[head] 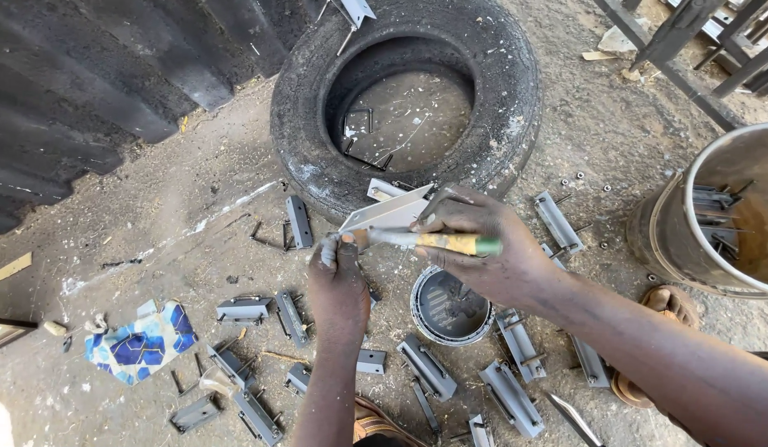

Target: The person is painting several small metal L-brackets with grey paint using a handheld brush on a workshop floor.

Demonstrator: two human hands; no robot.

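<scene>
My right hand grips a paintbrush with a yellow and green handle, its bristle end pointing left. The brush head rests against a grey painted metal bracket that my left hand holds up by its lower left end. Both hands hover above the dirt ground, just in front of an old black tyre. A small round paint tin with dark paint stands right below my right hand.
Several grey metal brackets and bolts lie scattered on the ground around the tin. A large metal bucket with more brackets stands at the right. A blue patterned rag lies at the left. Corrugated metal sheeting fills the upper left.
</scene>
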